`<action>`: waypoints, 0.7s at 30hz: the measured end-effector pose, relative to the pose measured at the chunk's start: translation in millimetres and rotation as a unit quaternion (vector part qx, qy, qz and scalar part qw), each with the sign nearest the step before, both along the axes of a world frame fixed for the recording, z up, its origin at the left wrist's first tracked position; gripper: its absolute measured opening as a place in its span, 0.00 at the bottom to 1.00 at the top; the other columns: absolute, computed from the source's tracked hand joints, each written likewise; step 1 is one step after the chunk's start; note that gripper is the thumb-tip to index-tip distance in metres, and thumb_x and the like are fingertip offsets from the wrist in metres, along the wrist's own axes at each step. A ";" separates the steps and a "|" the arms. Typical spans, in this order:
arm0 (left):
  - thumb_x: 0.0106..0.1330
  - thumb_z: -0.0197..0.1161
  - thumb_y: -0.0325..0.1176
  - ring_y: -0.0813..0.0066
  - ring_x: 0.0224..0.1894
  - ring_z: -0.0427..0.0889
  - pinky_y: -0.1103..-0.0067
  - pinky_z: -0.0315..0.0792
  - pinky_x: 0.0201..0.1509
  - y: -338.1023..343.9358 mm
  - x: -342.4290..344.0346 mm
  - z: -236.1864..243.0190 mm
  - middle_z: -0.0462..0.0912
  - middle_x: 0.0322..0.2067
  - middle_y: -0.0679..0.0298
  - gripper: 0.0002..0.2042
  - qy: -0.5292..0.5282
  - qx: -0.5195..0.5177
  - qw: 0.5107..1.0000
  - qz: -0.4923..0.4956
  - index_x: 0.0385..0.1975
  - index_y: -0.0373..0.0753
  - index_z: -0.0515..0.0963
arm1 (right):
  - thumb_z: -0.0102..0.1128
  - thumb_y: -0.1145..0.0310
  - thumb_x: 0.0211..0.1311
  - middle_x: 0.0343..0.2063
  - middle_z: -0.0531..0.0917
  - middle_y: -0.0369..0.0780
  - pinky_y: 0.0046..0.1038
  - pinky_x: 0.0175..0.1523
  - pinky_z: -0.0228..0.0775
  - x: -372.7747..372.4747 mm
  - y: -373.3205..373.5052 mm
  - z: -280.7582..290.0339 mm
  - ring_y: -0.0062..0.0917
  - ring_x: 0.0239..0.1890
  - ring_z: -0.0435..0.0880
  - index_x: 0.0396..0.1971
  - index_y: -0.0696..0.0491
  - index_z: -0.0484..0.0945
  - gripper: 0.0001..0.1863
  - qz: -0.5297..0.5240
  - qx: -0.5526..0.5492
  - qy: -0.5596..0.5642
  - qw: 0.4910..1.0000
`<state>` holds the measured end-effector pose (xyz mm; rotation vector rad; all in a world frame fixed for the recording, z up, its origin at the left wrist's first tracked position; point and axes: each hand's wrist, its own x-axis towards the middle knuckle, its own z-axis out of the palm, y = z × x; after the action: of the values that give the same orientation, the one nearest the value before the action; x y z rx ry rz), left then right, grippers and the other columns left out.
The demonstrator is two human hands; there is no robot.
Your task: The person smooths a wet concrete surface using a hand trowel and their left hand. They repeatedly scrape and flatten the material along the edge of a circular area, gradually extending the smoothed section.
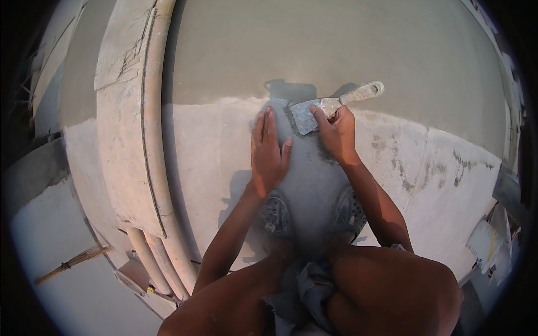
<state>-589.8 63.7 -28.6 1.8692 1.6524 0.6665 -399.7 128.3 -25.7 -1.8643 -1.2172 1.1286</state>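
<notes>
My right hand (337,132) grips a putty knife (305,116) by its blade end, the thumb pressed on the metal. The knife's worn handle, with a hole at its tip, points up and to the right. Its blade edge meets the surface beside a small patch of dark wet mortar (292,116). To the left, my left hand (268,148) lies flat on the pale surface, fingers stretched out and holding nothing. Just beyond both hands runs the border between the dry, pale concrete (213,134) and the smooth grey plaster (336,45).
Long pipes (154,123) run along the left beside a pale ledge (117,112). My feet, in dark clogs (276,215), stand close behind my hands. A stick broom (72,264) lies at lower left. Scraps and a whitish container (482,241) are at the right edge.
</notes>
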 end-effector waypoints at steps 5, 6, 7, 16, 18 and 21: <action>0.75 0.58 0.33 0.40 0.81 0.52 0.55 0.50 0.82 -2.2 -2.6 -2.0 0.56 0.79 0.41 0.37 -0.016 0.003 1.000 0.006 0.78 0.24 0.51 | 0.76 0.56 0.66 0.20 0.77 0.37 0.28 0.28 0.72 2.2 12.8 6.0 0.19 0.23 0.77 0.25 0.57 0.71 0.25 -0.089 0.042 0.067 0.993; 0.74 0.58 0.32 0.40 0.81 0.52 0.56 0.49 0.83 -1.1 -0.7 -1.6 0.56 0.79 0.41 0.37 -0.021 0.004 1.000 0.008 0.78 0.23 0.51 | 0.76 0.55 0.66 0.20 0.77 0.38 0.27 0.27 0.72 -3.3 14.8 5.0 0.20 0.22 0.78 0.25 0.58 0.70 0.26 -0.083 0.051 0.046 0.994; 0.74 0.57 0.32 0.41 0.81 0.51 0.56 0.48 0.83 -0.6 0.8 -1.7 0.56 0.79 0.41 0.37 -0.023 0.003 1.000 0.008 0.78 0.23 0.51 | 0.76 0.55 0.67 0.20 0.77 0.39 0.27 0.26 0.72 -7.4 15.3 3.9 0.20 0.22 0.78 0.24 0.58 0.70 0.27 -0.076 0.060 0.026 0.995; 0.76 0.55 0.34 0.41 0.81 0.50 0.56 0.47 0.83 -3.2 -3.6 -3.5 0.54 0.79 0.41 0.37 -0.056 -0.001 0.998 0.014 0.79 0.24 0.49 | 0.77 0.57 0.67 0.23 0.79 0.37 0.23 0.28 0.72 -10.4 18.8 16.4 0.18 0.25 0.80 0.27 0.59 0.73 0.24 -0.095 0.003 0.046 0.994; 0.77 0.54 0.36 0.41 0.82 0.50 0.55 0.47 0.83 -2.7 -1.8 -4.9 0.54 0.79 0.41 0.36 -0.066 0.002 0.998 0.016 0.79 0.24 0.48 | 0.76 0.56 0.67 0.22 0.80 0.39 0.27 0.28 0.71 -25.5 12.1 -5.7 0.20 0.23 0.78 0.26 0.58 0.72 0.24 -0.075 0.032 0.079 0.994; 0.78 0.52 0.38 0.41 0.82 0.50 0.55 0.46 0.84 -2.1 -2.6 -1.1 0.54 0.79 0.40 0.36 -0.091 -0.008 0.996 0.024 0.79 0.23 0.48 | 0.75 0.57 0.67 0.22 0.81 0.41 0.27 0.28 0.70 -33.7 8.0 -4.9 0.20 0.23 0.77 0.26 0.59 0.73 0.23 -0.014 0.019 0.020 1.000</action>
<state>-592.4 61.6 -29.8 1.7071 1.5853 0.8159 -433.4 136.3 -30.6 -1.8161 -1.1791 1.1146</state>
